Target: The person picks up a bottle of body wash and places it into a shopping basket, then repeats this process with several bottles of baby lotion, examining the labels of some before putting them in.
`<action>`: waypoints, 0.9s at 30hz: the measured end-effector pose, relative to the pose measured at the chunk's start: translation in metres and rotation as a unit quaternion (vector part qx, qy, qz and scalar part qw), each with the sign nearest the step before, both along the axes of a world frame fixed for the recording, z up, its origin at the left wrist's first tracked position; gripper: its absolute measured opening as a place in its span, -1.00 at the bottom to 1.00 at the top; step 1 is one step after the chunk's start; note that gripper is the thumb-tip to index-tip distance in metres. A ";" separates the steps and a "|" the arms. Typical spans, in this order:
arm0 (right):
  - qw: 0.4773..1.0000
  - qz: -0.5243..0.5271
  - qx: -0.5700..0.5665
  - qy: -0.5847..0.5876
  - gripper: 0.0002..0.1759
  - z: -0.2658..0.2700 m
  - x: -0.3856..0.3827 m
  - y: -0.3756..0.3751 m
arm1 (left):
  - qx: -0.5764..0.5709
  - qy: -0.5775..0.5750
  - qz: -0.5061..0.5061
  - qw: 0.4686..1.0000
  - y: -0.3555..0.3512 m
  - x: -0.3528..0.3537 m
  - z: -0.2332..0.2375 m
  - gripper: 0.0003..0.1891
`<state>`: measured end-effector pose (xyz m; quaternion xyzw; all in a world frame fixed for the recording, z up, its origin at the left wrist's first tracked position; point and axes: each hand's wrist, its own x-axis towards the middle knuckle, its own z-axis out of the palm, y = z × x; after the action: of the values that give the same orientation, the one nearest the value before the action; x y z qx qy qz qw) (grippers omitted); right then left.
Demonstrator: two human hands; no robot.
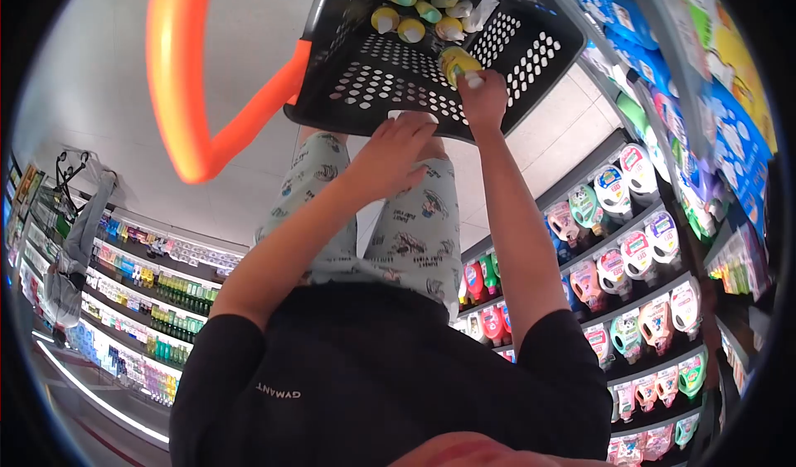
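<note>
A yellow bottle with a white cap is inside the black basket, with my right hand closed around its cap end. My left hand is at the basket's near rim, fingers stretched toward a white patch there and thumb apart. Toward the far end of the basket lie several yellow, green and white bottles, grouped together. A thick orange handle joins the basket on the left side.
Shelves of colourful detergent bottles rise close on the right, with blue packs above. Farther off on the left, long shelves hold small bottles. A person in grey stands by them. Pale floor tiles lie below the basket.
</note>
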<state>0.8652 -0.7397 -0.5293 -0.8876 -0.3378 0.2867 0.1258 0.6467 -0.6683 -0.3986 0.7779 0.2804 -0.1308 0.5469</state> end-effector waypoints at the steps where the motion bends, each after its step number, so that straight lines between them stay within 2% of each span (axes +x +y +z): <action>1: 1.000 -0.026 -0.013 0.001 -0.61 -0.027 -0.001 -0.002 | -0.006 -0.009 -0.020 1.000 -0.001 -0.006 -0.005 -0.28; 3: 0.997 -0.065 -0.047 0.009 -0.58 -0.080 -0.003 -0.010 | 0.024 -0.009 -0.048 0.999 -0.008 -0.014 -0.013 -0.36; 5: 0.993 -0.056 -0.100 0.014 -0.56 -0.118 -0.004 -0.010 | 0.072 0.032 -0.089 0.993 -0.010 -0.013 -0.008 -0.35; 11: 0.982 -0.052 -0.178 0.037 -0.46 -0.192 -0.015 -0.003 | 0.110 0.063 -0.134 0.983 -0.013 -0.009 -0.016 -0.36; 14: 0.989 -0.028 -0.141 0.017 -0.43 -0.232 -0.024 -0.013 | 0.105 0.069 -0.143 0.982 -0.011 -0.006 -0.017 -0.38; 15: 0.995 0.007 -0.090 -0.033 -0.42 -0.242 -0.030 -0.017 | 0.104 0.072 -0.145 0.981 -0.011 -0.005 -0.018 -0.39; 18: 0.996 -0.033 -0.086 -0.018 -0.43 -0.271 -0.038 -0.019 | 0.106 0.069 -0.147 0.981 -0.012 -0.004 -0.019 -0.41; 21: 0.994 -0.047 -0.101 0.004 -0.37 -0.288 -0.042 -0.019 | 0.101 0.059 -0.138 0.983 -0.012 -0.005 -0.020 -0.42; 24: 0.994 -0.095 -0.058 0.018 -0.21 -0.298 -0.053 -0.018 | 0.091 0.051 -0.133 0.986 -0.009 -0.004 -0.018 -0.46; 27: 0.952 -0.087 -0.274 0.103 -0.03 -0.195 -0.042 0.024 | 0.055 0.012 -0.094 0.994 -0.001 -0.002 -0.004 -0.58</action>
<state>0.8235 -0.7152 -0.7240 -0.8792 -0.1532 0.4466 -0.0637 0.6443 -0.6688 -0.4028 0.8284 0.2190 -0.1754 0.4848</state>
